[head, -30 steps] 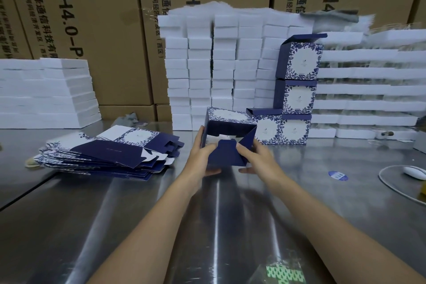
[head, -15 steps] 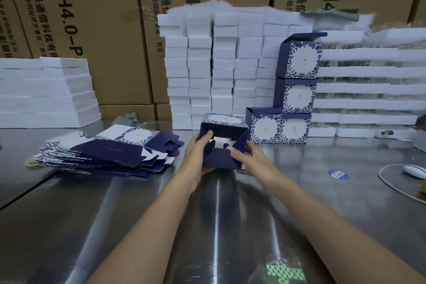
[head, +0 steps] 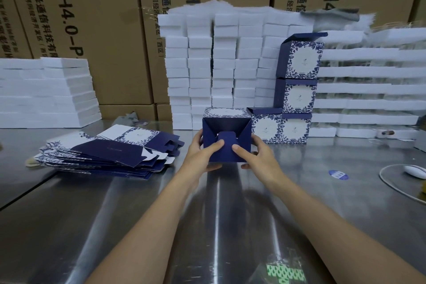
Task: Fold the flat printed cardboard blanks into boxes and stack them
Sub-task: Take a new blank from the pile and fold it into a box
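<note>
The left hand (head: 202, 153) and right hand (head: 257, 157) each grip the half-folded box (head: 227, 122), thumbs pressing its bottom flaps (head: 227, 154), which may spring open if the tab (head: 226, 139) isn't locked.

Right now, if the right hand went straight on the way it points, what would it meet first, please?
The half-folded box that the right hand grips; beyond it, probably the white foam stacks.

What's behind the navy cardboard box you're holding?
Behind the navy cardboard box, gripped by the left hand and right hand, stand columns of white foam blocks. The box covers their lowest blocks and the steel table there.
</note>
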The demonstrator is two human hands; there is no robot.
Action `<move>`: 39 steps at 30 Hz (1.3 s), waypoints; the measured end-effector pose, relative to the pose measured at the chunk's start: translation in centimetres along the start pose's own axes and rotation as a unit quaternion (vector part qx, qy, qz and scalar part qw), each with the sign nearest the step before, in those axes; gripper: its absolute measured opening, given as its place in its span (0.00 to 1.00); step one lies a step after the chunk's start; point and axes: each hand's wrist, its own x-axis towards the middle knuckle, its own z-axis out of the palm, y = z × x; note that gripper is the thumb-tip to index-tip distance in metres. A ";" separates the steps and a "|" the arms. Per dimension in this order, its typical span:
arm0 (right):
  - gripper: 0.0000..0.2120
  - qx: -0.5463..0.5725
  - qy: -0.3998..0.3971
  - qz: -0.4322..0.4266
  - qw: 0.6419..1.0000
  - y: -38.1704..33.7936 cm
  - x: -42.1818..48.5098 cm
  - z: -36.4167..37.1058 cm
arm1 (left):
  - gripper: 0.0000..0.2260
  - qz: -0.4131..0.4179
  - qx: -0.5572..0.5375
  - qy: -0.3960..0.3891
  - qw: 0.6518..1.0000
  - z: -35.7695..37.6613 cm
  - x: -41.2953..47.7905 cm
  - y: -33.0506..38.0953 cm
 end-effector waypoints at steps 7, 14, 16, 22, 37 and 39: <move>0.28 0.003 0.027 0.006 1.000 0.3 0.1 0.3 | 0.25 0.030 0.021 0.027 0.999 0.2 0.1 -0.3; 0.28 0.049 0.018 0.037 0.998 -0.8 -0.1 0.2 | 0.22 -0.009 -0.025 0.007 1.000 0.1 -0.3 0.4; 0.30 0.069 0.006 0.079 0.995 -1.2 0.0 -0.1 | 0.21 -0.014 -0.037 0.016 0.999 0.0 -0.3 0.7; 0.18 0.083 0.006 0.124 0.989 -1.3 0.6 -0.9 | 0.30 0.035 -0.031 0.076 0.996 -0.1 -0.1 1.2; 0.36 0.033 0.033 0.080 0.996 -1.1 0.5 -0.6 | 0.14 0.114 0.084 0.128 0.982 -0.1 -0.4 1.2; 0.39 0.003 0.047 0.064 0.997 -1.2 0.4 -0.3 | 0.09 0.136 0.094 0.142 0.976 -0.1 -0.2 0.9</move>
